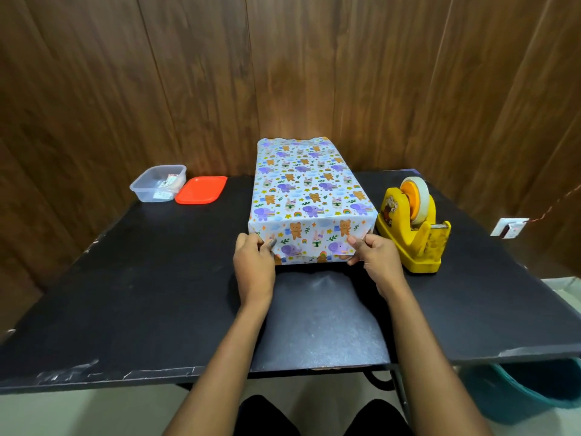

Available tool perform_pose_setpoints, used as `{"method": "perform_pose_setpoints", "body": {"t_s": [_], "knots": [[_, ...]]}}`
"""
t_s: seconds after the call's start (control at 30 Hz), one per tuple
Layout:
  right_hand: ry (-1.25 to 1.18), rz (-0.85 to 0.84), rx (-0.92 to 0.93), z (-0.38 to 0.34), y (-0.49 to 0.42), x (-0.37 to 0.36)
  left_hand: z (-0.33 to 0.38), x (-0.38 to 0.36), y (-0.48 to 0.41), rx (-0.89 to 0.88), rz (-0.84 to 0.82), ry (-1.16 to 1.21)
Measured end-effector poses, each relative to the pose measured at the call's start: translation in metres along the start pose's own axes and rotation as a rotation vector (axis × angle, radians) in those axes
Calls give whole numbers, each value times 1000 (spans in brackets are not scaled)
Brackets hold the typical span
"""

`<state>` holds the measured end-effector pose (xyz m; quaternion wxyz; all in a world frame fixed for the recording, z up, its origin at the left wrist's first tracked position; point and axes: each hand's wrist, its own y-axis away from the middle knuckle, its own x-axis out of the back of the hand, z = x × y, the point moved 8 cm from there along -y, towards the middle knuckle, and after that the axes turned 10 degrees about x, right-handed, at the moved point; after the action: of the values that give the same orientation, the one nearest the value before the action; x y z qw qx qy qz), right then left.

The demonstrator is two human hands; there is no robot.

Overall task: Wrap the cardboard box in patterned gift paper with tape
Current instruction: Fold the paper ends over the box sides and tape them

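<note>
Fingers (250,242) on smooth patterned gift paper (308,184)

We log both forearms bare, reaching forward side by side | left hand (253,262): knuckles up, fingers curled, pinching gift paper (309,187) | right hand (375,258): thumb inward, fingers curled, same pinch | hands level, apart.

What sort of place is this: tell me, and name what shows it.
Probably an indoor craft or packing desk: a black tabletop set against brown wood-panelled walls, with a yellow tape dispenser beside a box wrapped in animal-patterned gift paper.
</note>
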<state>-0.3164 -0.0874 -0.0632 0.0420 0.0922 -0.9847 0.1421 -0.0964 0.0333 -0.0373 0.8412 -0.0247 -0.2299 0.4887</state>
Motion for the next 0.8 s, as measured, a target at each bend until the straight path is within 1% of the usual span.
{"method": "perform_pose_setpoints", "body": {"t_s": [0.13, 0.17, 0.3, 0.4, 0.47, 0.5, 0.53, 0.57, 0.67, 0.73, 0.8], "knots": [[-11, -33, -19, -1, 2, -2, -8, 0, -3, 124, -17, 79], [-1, -39, -19, -1, 2, -2, -8, -1, -4, 125, -24, 73], [124, -32, 14, -3, -1, 1, -6, -3, -4, -1, -8, -49], [226, 3, 18, 0, -1, 0, 2, -1, 1, -86, 16, -151], [328, 20, 10, 0, 0, -1, 7, 10, 3, -119, 112, -277], [398, 20, 13, -1, 0, -1, 12, 16, 3, -173, 175, -365], [464, 19, 18, -2, 0, 0, 18, 18, 3, -265, 224, -460], [514, 19, 24, -3, 0, 1, 25, 18, 3, -397, 262, -540], [575, 28, 31, -5, 0, 4, 44, 2, 12, -863, 271, -744], [569, 42, 32, -5, 0, 7, 54, -11, 20, -1124, 189, -901], [547, 60, 16, -4, 0, 11, 58, -25, 24, -1370, 9, -1034]]}}
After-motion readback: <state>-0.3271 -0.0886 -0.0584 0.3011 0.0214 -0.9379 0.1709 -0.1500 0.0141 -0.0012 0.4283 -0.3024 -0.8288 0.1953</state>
